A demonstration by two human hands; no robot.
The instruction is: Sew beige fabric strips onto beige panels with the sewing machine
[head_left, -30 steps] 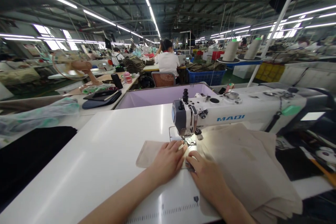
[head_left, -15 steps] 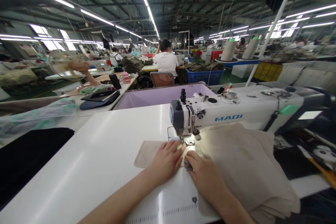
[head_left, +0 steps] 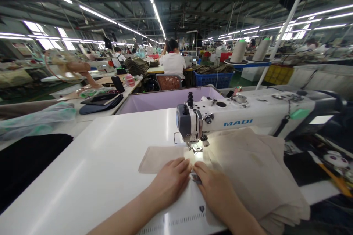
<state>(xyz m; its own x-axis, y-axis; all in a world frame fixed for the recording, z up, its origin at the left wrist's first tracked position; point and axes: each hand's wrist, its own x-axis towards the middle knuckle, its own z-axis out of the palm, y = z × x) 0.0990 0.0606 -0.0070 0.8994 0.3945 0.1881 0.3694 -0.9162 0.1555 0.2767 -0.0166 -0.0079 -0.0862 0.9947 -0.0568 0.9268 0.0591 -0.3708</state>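
A small beige fabric piece lies flat on the white table, its right end by the presser foot of the white sewing machine. My left hand is closed on the near edge of that piece, fingers bent and fingertips pressed together. Close beside it, my right hand pinches at the same edge, just in front of the foot. A small dark object shows under my right fingers; its kind I cannot make out. The fingertips partly hide the fabric between both hands.
Larger beige fabric pieces are heaped right of the needle, under the machine arm. Behind the white tabletop is a lilac-walled bin. Thread cones stand at back right. A person sits ahead, facing away.
My left hand has drawn back from the presser foot towards me, and its fingers have curled in. My right hand has shifted little. The whole view has moved slightly left.
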